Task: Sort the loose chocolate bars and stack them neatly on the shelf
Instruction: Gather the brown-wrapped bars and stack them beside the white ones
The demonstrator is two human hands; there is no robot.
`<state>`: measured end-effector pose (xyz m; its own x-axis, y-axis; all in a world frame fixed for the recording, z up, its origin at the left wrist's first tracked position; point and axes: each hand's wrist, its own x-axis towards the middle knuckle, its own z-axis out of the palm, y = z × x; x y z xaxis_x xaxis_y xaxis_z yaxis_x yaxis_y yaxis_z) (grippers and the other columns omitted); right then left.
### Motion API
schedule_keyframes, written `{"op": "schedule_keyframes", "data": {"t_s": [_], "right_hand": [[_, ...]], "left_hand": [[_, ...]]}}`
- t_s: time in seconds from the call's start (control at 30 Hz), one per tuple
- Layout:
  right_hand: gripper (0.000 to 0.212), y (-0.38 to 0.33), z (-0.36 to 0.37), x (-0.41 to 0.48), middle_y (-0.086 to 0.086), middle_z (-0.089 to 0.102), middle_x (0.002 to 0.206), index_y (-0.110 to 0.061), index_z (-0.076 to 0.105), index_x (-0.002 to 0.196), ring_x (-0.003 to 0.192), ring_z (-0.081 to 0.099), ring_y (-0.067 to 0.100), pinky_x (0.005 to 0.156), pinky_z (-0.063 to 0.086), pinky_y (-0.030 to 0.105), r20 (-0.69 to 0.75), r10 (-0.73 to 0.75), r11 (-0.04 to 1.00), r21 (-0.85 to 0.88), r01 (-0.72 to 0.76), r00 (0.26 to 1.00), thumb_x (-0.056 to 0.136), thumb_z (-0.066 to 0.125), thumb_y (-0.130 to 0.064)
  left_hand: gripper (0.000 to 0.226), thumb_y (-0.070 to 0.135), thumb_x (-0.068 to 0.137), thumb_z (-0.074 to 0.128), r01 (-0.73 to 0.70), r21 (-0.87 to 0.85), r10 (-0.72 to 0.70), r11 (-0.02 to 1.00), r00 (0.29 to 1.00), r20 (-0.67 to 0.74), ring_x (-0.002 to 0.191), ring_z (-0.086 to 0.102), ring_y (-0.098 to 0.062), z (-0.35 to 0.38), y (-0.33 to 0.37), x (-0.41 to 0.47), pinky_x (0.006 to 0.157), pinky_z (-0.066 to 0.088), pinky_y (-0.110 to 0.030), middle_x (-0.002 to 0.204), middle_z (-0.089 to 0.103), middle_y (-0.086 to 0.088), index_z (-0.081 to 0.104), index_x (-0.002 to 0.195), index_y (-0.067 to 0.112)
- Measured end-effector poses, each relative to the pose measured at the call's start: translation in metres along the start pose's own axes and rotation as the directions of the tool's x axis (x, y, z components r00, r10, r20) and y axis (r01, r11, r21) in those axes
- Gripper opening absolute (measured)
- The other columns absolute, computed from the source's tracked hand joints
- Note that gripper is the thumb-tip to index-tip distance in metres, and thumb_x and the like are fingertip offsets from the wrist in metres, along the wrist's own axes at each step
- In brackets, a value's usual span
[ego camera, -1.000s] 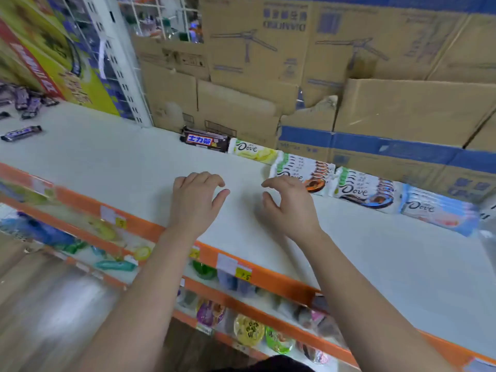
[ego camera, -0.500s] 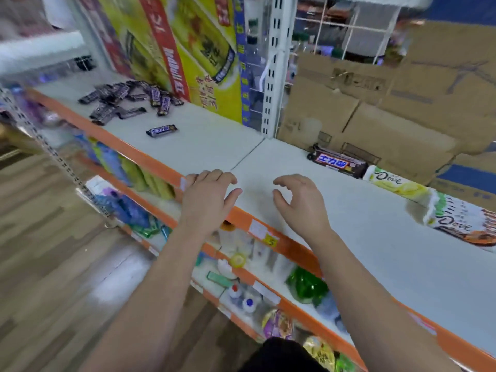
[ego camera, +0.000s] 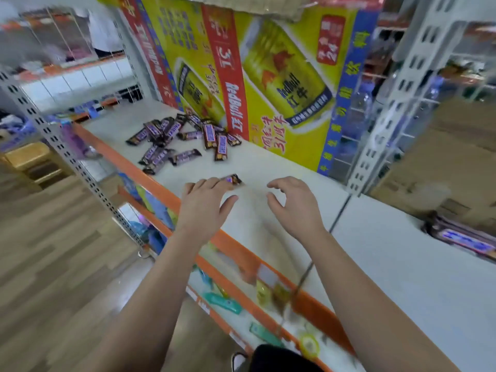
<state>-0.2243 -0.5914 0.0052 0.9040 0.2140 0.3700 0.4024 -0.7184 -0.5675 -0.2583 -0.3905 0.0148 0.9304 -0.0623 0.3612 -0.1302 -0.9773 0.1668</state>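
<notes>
A loose pile of several dark brown and purple chocolate bars (ego camera: 182, 135) lies on the white shelf (ego camera: 268, 167) at upper left. One stray bar (ego camera: 233, 180) lies apart, just beyond the fingertips of my left hand (ego camera: 206, 204), which hovers open over the shelf's orange front edge. My right hand (ego camera: 295, 208) hovers open beside it, fingers curled, holding nothing. At the far right a stacked row of dark bars with blue labels (ego camera: 461, 237) lies against the back.
A yellow and red drink carton (ego camera: 268, 84) stands behind the pile. A white perforated upright (ego camera: 381, 124) divides the shelf bays. Brown cardboard boxes (ego camera: 456, 162) back the right bay. Lower shelves hold packaged goods (ego camera: 222, 302). Wooden floor (ego camera: 53, 264) lies left.
My view and both hands have swung left along the shelf, away from the Dove bars and toward the loose pile. Both hands stay empty; the left now reaches the stray bar.
</notes>
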Motion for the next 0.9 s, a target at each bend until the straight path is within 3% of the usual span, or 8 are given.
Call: {"op": "schedule_keyframes", "data": {"t_s": [0.23,0.43,0.57,0.7,0.9], "right_hand": [[0.021,-0.029,0.064,0.094,-0.001,0.063,0.105,-0.019,0.065,0.107,0.099,0.053,0.017,0.084,0.038,0.025,0.045,0.003,1.0,0.007,-0.003,0.999,0.089,0.057,-0.023],[0.019,-0.05,0.121,0.153,0.002,0.064,0.101,-0.016,0.066,0.103,0.095,0.056,0.02,0.083,0.045,0.031,0.024,0.016,1.0,-0.009,-0.016,1.0,0.087,0.058,-0.021],[0.022,-0.066,0.16,0.192,0.003,0.065,0.104,-0.016,0.067,0.106,0.1,0.056,0.02,0.084,0.042,0.028,-0.008,0.097,0.994,-0.056,-0.098,0.995,0.086,0.06,-0.021],[0.021,-0.08,0.191,0.231,0.007,0.066,0.098,-0.013,0.068,0.102,0.093,0.058,0.025,0.077,0.041,0.03,-0.047,0.163,0.976,-0.138,-0.168,0.986,0.083,0.063,-0.02],[0.032,-0.08,0.214,0.269,0.011,0.066,0.103,-0.014,0.065,0.111,0.098,0.054,0.031,0.075,0.04,0.033,-0.095,0.384,0.849,-0.355,-0.391,0.919,0.084,0.064,-0.032]], "left_hand": [[0.026,0.038,0.094,0.048,0.077,-0.065,-0.077,0.995,0.997,0.002,0.109,0.054,-0.024,0.007,-0.093,0.061,0.093,0.031,-0.039,0.115,0.062,0.002,0.06,0.113,0.025],[0.022,0.037,0.093,0.05,0.079,-0.118,-0.079,0.99,0.997,0.004,0.101,0.055,-0.026,0.025,-0.167,0.105,0.088,0.036,-0.042,0.105,0.064,0.003,0.061,0.108,0.025],[0.022,0.035,0.091,0.053,0.054,-0.167,-0.047,0.985,0.998,0.042,0.106,0.054,-0.027,0.035,-0.223,0.145,0.092,0.039,-0.044,0.109,0.063,0.001,0.063,0.108,0.025],[0.021,0.034,0.09,0.054,0.007,-0.18,0.004,0.984,0.998,0.062,0.107,0.054,-0.027,0.036,-0.268,0.186,0.096,0.036,-0.046,0.109,0.064,0.002,0.063,0.108,0.026],[0.021,0.037,0.091,0.051,-0.14,-0.22,0.164,0.966,0.982,0.097,0.1,0.056,-0.029,0.047,-0.31,0.228,0.09,0.042,-0.046,0.103,0.064,-0.001,0.062,0.104,0.024]]}}
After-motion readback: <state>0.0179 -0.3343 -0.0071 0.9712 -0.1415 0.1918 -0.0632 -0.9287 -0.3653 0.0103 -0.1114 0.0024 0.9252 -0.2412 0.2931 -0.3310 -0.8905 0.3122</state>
